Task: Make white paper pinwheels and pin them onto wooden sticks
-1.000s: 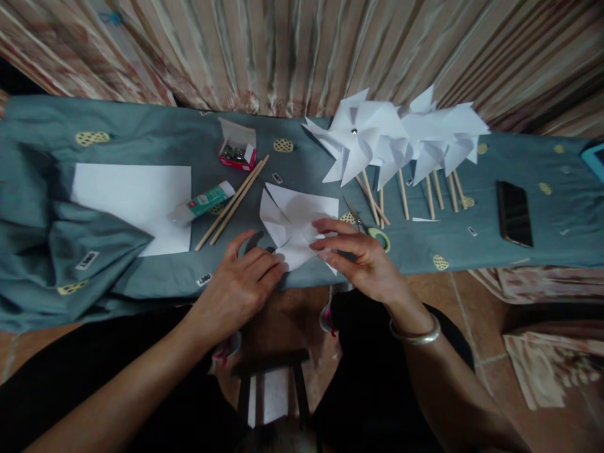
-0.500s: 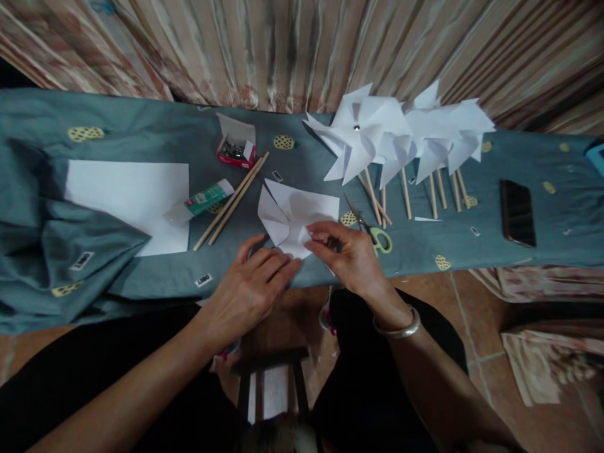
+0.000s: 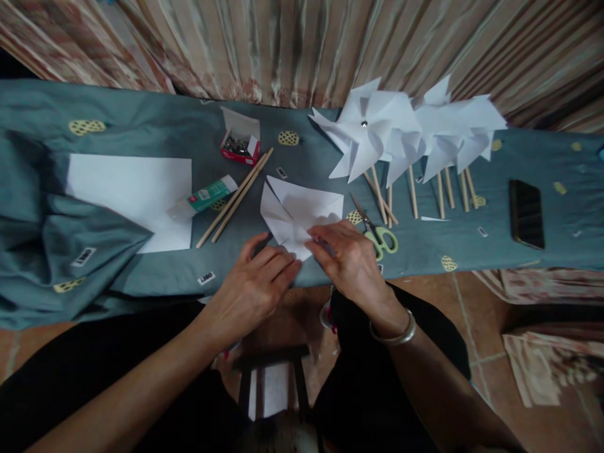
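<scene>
A white paper sheet (image 3: 309, 202) with cuts running in from its corners lies on the cloth-covered table in front of me. My right hand (image 3: 342, 251) pinches a flap of it between thumb and fingers, near the sheet's centre. At the near edge of the paper, the fingertips of my left hand (image 3: 262, 277) rest on it, the thumb held apart to the left. Just right of my right hand lie green-handled scissors (image 3: 377, 238). Two wooden sticks (image 3: 236, 198) lie to the left of the sheet. My fingers hide part of the paper's near side.
Several white paper pinwheels (image 3: 387, 123) on wooden sticks lie at the back right. A red box of metal pins (image 3: 240, 148), a glue stick (image 3: 210, 195) and a larger white sheet (image 3: 136, 182) are at left. A phone (image 3: 526, 214) lies far right on the blue-green cloth (image 3: 264, 119).
The view has shifted slightly, so the table's things appear a little further right. My right hand has turned slightly and keeps its pinch on the paper flap; my left hand stays at the near edge.
</scene>
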`<move>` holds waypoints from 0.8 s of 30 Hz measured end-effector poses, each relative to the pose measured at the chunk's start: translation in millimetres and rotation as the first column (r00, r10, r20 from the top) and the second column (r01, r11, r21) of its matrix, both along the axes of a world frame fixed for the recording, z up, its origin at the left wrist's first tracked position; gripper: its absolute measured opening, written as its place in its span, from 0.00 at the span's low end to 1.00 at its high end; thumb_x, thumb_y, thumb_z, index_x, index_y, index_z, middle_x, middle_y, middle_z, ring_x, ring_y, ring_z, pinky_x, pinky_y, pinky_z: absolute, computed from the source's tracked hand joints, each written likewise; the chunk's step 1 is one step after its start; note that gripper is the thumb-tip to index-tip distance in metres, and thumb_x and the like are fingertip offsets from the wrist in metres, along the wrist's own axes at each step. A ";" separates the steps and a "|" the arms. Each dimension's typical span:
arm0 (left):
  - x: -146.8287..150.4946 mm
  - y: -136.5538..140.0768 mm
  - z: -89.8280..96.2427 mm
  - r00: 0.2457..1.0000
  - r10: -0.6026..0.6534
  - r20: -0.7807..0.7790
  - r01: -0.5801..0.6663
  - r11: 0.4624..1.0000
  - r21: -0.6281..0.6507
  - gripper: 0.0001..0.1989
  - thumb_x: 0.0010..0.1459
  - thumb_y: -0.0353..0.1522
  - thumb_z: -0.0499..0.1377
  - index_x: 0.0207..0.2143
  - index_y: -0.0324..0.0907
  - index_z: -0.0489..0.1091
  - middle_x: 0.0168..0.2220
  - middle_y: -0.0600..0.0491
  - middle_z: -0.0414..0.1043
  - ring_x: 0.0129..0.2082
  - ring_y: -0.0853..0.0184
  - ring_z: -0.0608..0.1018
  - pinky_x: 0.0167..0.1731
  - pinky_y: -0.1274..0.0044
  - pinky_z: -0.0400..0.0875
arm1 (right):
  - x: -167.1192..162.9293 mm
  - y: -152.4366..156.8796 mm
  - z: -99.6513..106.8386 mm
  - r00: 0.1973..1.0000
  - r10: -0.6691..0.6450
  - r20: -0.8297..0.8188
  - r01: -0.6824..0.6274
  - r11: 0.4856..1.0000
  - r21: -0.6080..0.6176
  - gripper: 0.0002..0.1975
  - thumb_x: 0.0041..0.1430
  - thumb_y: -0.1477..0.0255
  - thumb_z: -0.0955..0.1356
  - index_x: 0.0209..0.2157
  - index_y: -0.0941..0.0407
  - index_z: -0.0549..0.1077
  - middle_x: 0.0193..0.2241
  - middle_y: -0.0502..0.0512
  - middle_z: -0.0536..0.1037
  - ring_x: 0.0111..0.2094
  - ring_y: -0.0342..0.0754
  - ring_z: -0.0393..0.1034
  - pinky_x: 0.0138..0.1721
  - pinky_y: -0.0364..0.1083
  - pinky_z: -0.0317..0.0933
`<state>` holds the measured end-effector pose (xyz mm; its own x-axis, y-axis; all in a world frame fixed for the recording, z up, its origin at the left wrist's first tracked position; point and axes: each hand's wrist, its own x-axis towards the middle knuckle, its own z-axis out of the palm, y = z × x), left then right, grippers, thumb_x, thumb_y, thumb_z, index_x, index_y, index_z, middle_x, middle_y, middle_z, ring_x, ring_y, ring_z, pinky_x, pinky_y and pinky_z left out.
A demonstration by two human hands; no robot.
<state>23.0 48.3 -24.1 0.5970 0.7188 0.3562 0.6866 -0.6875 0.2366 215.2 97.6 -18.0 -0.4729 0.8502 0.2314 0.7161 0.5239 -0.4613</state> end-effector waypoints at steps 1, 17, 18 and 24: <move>0.1 0.0 -0.4 1.000 -0.001 0.001 0.001 1.000 0.002 0.10 0.63 0.25 0.53 0.44 0.34 0.71 0.40 0.46 0.77 0.43 0.61 0.76 0.55 0.59 0.63 | -0.1 0.0 0.6 1.000 0.006 0.013 -0.006 1.000 0.002 0.10 0.63 0.72 0.65 0.41 0.60 0.76 0.36 0.58 0.80 0.39 0.53 0.71 0.44 0.50 0.65; 0.9 0.1 0.5 1.000 0.004 -0.007 -0.004 1.000 -0.003 0.10 0.63 0.26 0.53 0.44 0.35 0.71 0.39 0.47 0.76 0.42 0.62 0.76 0.56 0.59 0.63 | -5.0 -0.2 2.4 0.988 0.055 0.143 -0.061 0.997 0.040 0.11 0.65 0.73 0.62 0.43 0.56 0.75 0.38 0.56 0.78 0.40 0.52 0.68 0.43 0.51 0.63; 1.0 0.2 0.7 1.000 0.005 -0.014 -0.005 1.000 -0.004 0.10 0.63 0.26 0.53 0.44 0.35 0.71 0.39 0.48 0.76 0.42 0.62 0.76 0.56 0.59 0.63 | -5.6 -0.1 2.8 0.986 0.059 0.156 -0.066 0.997 0.040 0.11 0.65 0.74 0.62 0.43 0.56 0.75 0.38 0.56 0.78 0.40 0.52 0.67 0.42 0.51 0.63; 2.1 -0.4 0.7 1.000 0.011 -0.026 -0.011 1.000 -0.013 0.10 0.62 0.25 0.53 0.43 0.34 0.71 0.39 0.47 0.76 0.41 0.62 0.75 0.56 0.59 0.63 | -8.9 1.7 7.6 0.971 0.080 0.224 -0.090 0.995 0.035 0.10 0.64 0.76 0.62 0.41 0.58 0.76 0.37 0.57 0.77 0.38 0.52 0.65 0.42 0.51 0.62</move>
